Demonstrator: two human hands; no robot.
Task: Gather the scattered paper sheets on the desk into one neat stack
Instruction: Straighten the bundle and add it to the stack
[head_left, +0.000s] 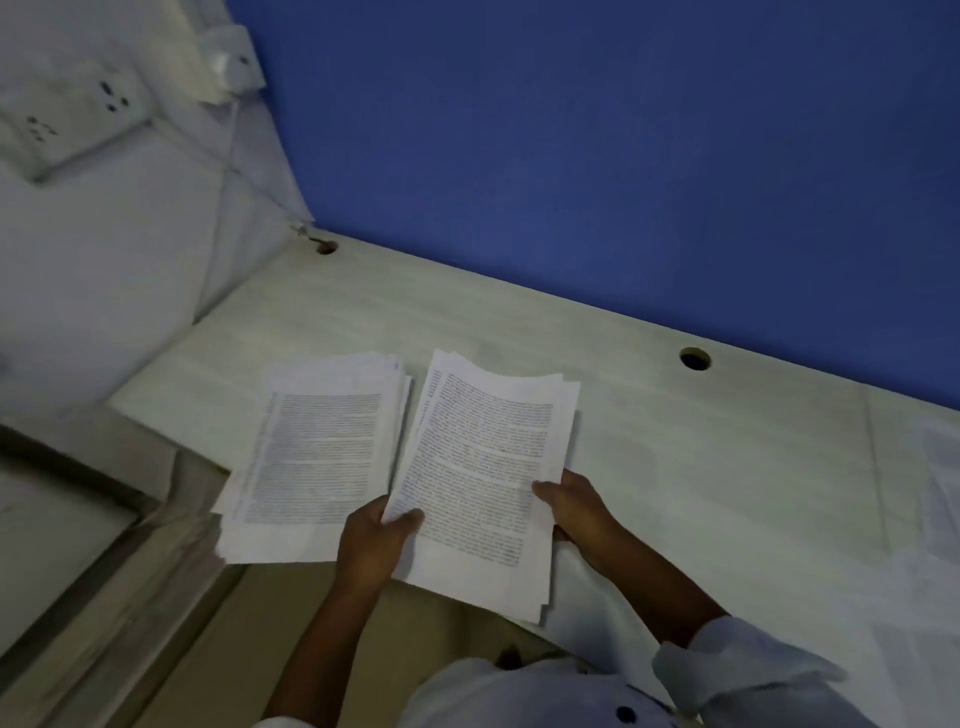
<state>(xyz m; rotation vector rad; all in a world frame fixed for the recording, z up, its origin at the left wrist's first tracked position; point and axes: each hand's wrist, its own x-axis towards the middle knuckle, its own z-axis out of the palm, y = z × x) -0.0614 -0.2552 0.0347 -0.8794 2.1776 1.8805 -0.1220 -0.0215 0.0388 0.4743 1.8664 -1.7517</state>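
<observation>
The left hand (382, 540) and right hand (571, 512) hold a bundle (478, 467) beside the pile (317, 457) on the table (701, 467), fingers (544, 489) curled round its near sides. Probably light, floppy, apt to fan out: squeeze both sides.

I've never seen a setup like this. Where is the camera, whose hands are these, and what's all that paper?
There is no machine here: a person wears one wide-angle camera on the head, so you look down at their own hands. The left hand and right hand both grip a bundle of printed sheets by its near end. To its left, a second pile lies on the pale desk, its near end hanging past the desk's edge. Behind stands a blue panel.
</observation>
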